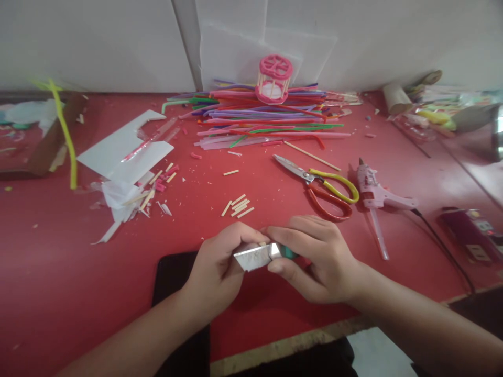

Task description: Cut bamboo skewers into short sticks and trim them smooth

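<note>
Both hands meet over the near edge of a red table [275, 309]. My right hand [318, 259] is closed around a utility knife [261, 255] with a teal handle and a bare metal blade. My left hand [220, 267] is closed too, its fingertips pinched at the blade end of the knife; whether a small piece lies under the fingers is hidden. A dark flat mat [173, 272] lies under my left wrist. Several short cut wooden sticks [238, 206] lie just beyond the hands.
Scissors with yellow and red handles [326, 188] and a pink glue gun [375, 193] lie to the right. A pile of coloured straws [267, 118] with a small pink cage-like model [274, 78] sits at the back. White card pieces [126, 152] lie at left.
</note>
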Demonstrator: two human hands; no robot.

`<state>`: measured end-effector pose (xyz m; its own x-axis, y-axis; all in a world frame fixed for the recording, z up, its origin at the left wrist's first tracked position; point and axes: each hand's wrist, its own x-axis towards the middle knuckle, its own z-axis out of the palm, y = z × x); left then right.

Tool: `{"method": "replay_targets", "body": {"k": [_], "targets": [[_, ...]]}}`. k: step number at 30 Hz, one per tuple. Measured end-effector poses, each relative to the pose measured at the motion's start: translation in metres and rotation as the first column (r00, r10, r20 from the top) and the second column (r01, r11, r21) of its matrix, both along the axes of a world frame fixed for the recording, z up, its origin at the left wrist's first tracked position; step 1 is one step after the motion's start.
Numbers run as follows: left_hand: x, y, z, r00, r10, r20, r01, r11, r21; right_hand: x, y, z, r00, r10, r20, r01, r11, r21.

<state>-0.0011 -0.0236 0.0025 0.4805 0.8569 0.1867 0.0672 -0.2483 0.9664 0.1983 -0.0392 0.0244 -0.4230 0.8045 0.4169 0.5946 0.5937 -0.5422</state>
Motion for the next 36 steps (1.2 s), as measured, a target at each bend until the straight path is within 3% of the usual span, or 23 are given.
{"method": "replay_targets", "body": {"k": [17,27,36], "targets": [[0.0028,0.0031,0.0058,0.997,-0.020,-0.075,0.022,0.999,0.031,-0.0002,-0.0001,0.0013,1.000,0.019,0.006,-0.018,0.999,-0.050],[0.0023,-0.0018,0.0027,0.999,-0.020,0.047,0.023,0.998,-0.050,-0.0005,0.0004,-0.0021,1.000,0.011,-0.016,-0.011,1.000,0.007],[0.0029,-0.0009,0.0012,0.998,-0.029,0.058,0.035,0.995,-0.093,0.0000,0.0002,-0.0010,1.000,0.005,-0.011,-0.004,1.000,0.014]]}}
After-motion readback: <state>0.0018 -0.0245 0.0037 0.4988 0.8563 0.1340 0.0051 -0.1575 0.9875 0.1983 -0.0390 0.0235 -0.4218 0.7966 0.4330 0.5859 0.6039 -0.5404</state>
